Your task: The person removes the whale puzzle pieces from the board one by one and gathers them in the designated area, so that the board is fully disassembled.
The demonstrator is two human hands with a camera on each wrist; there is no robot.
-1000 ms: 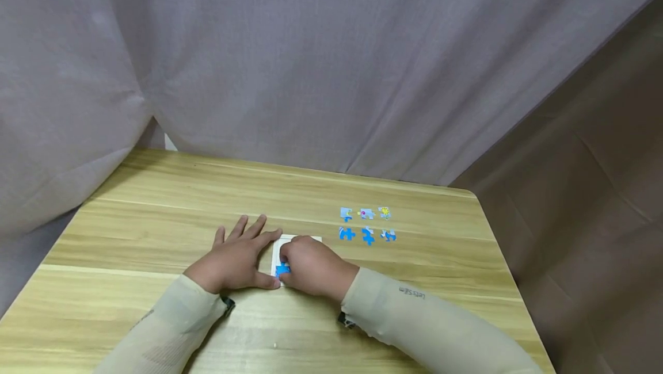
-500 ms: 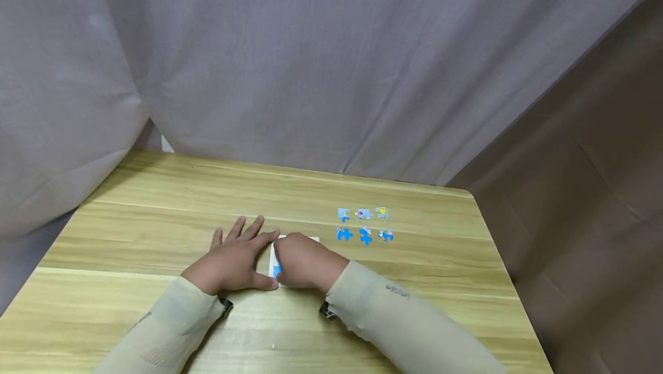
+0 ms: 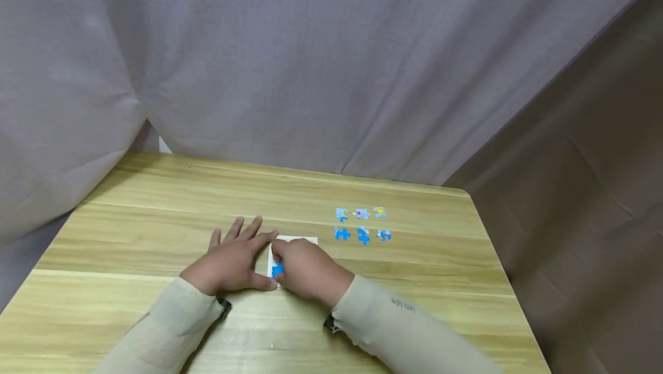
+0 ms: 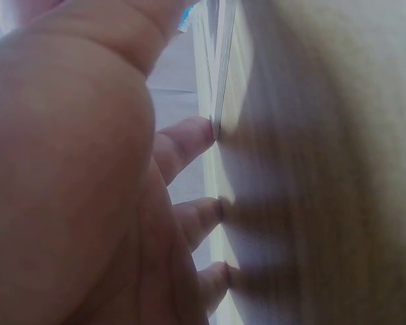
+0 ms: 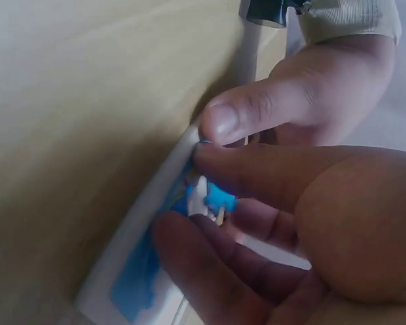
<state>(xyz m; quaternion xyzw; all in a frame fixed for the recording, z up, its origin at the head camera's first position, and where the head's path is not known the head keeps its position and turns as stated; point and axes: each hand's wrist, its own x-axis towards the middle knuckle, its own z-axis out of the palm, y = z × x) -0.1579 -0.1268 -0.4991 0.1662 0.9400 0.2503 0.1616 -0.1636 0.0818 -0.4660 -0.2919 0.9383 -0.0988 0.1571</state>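
Observation:
A small white puzzle tray (image 3: 305, 239) lies flat on the wooden table, largely covered by my right hand. My left hand (image 3: 230, 263) rests beside it with fingers spread. Its thumb and index finger touch the tray's left corners. Bent over the tray, my right hand (image 3: 309, 270) pinches a blue and white puzzle piece (image 5: 220, 197) between thumb and fingers. In the right wrist view, blue puzzle pieces (image 5: 130, 284) lie along the inside of the white rim. My fingers hide most of the pinched piece's outline.
Two rows of loose puzzle pieces (image 3: 364, 236) lie on the table to the right and behind the tray. The upper row includes one with a yellow sun-like figure (image 3: 380, 212). A grey curtain (image 3: 290, 75) hangs behind the table's far edge.
My right hand shifts left over the tray, then turns slightly, so more of the blue shows again. My left hand stays against the tray's left side.

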